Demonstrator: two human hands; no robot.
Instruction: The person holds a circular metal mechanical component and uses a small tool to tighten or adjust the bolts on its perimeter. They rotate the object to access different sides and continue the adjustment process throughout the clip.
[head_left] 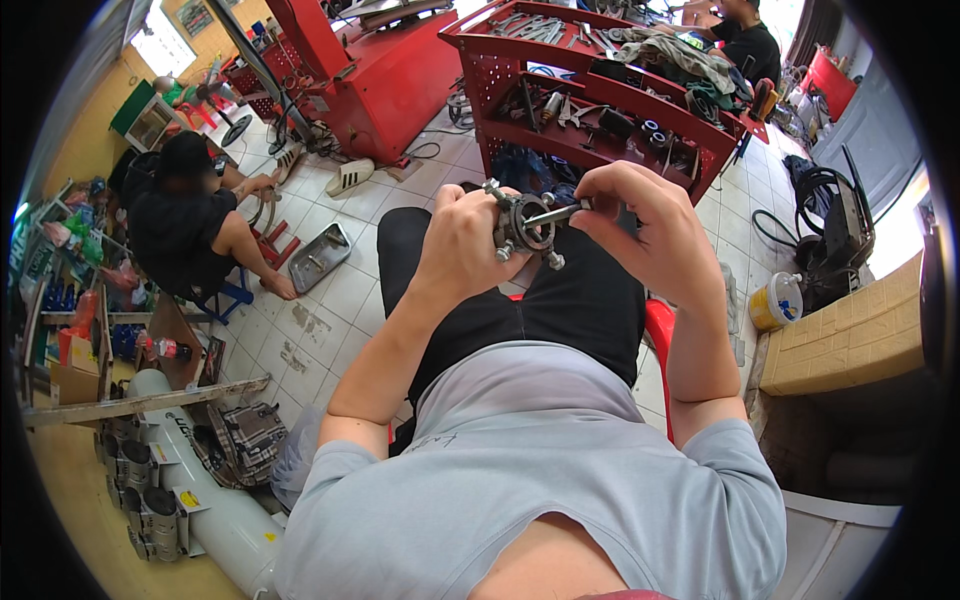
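On red cart (600, 90), scattered tools (560, 105)

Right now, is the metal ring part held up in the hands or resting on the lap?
Held up: the left hand grips the ring part above the lap.

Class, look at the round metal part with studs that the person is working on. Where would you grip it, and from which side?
Grip the round metal part by its outer rim, coming from the person's left, as the left hand does. Studs stick out around it and the right hand has a metal rod at its centre, so the rim on the left is probably the freest hold.
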